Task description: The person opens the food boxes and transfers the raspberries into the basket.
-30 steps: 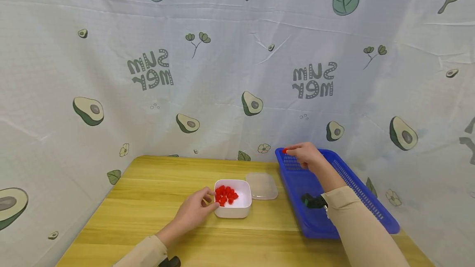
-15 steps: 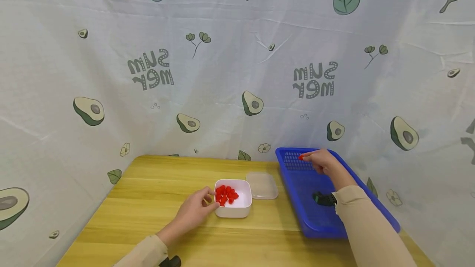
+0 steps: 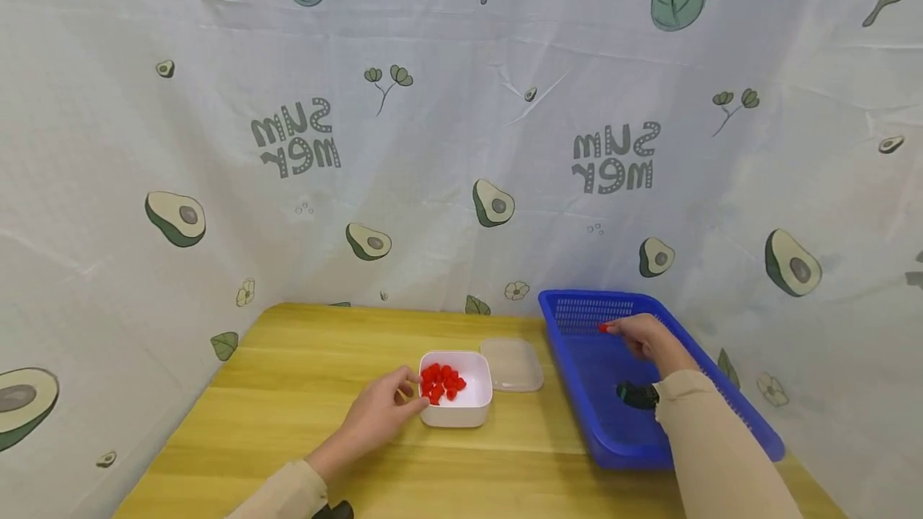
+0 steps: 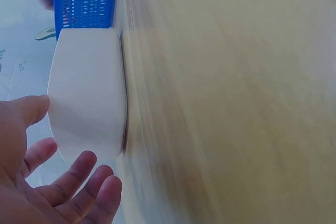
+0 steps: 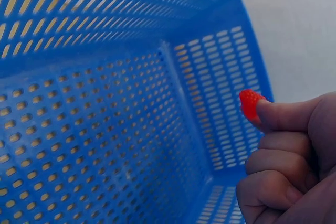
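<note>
Inside the blue basket (image 3: 577,423), my right hand (image 3: 649,339) pinches a small red strawberry (image 5: 251,104) between thumb and index finger; its surface is dotted and bumpy. The other fingers are curled in. The basket floor beneath shows as bare mesh in the right wrist view. At the left side of a square white box (image 3: 456,416), my left hand (image 3: 378,411) rests with relaxed, spread fingers, the thumb touching the rim. Several more red strawberries (image 3: 442,383) lie heaped in the box's left part. The left wrist view shows only the box's outer wall (image 4: 86,87).
A clear, flat lid (image 3: 513,364) lies on the wooden table (image 3: 303,359) between the white box and the basket. Behind the table hangs a pale curtain (image 3: 433,142) printed with avocados and leaves. The basket's raised rim (image 3: 566,367) stands between the lid and my right hand.
My right hand has moved right and down from the basket's far left corner, still pinching the strawberry, and is now lower inside the basket. The left hand and the box have stayed put.
</note>
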`<act>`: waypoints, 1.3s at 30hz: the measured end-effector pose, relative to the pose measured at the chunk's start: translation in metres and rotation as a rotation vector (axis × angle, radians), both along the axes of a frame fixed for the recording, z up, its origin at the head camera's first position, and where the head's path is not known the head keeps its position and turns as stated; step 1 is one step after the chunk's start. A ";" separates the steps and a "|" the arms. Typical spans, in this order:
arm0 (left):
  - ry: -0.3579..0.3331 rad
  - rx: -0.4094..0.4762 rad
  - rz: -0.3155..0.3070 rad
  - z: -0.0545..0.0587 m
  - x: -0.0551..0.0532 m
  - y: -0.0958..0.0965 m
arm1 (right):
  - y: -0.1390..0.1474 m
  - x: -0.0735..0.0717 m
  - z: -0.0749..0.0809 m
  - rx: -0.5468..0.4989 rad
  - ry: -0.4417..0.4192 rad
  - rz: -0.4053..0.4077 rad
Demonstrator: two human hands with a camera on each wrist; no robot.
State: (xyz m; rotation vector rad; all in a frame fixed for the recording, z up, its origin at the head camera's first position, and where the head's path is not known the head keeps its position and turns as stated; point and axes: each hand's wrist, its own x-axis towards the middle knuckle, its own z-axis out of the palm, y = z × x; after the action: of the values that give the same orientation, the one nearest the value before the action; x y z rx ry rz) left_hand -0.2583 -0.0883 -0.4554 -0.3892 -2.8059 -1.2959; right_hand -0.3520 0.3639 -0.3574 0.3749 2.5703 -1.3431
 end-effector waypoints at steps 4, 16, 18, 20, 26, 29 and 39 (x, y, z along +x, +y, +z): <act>-0.017 -0.002 -0.001 -0.001 0.000 0.001 | 0.007 0.004 -0.008 0.019 -0.032 -0.001; -0.002 0.009 0.009 -0.003 0.001 0.001 | 0.021 -0.006 -0.029 0.108 -0.050 -0.037; -0.001 0.008 0.006 -0.002 0.000 0.001 | 0.021 -0.004 -0.028 0.119 -0.053 -0.026; -0.001 0.004 0.003 -0.002 0.000 0.001 | 0.019 -0.002 -0.025 0.137 -0.054 -0.020; -0.006 0.000 0.004 0.002 -0.001 0.001 | 0.006 -0.003 -0.009 0.226 -0.006 0.017; 0.000 0.001 0.004 0.003 -0.002 0.001 | -0.005 -0.006 0.002 0.212 0.022 0.045; 0.006 0.004 -0.005 0.000 -0.002 0.001 | -0.047 -0.009 0.027 0.093 0.110 0.116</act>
State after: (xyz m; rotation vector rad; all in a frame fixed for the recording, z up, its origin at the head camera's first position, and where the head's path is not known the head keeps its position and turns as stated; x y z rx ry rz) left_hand -0.2608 -0.0872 -0.4551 -0.3990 -2.7989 -1.2989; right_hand -0.3606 0.3165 -0.3300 0.1679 2.7044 -1.2402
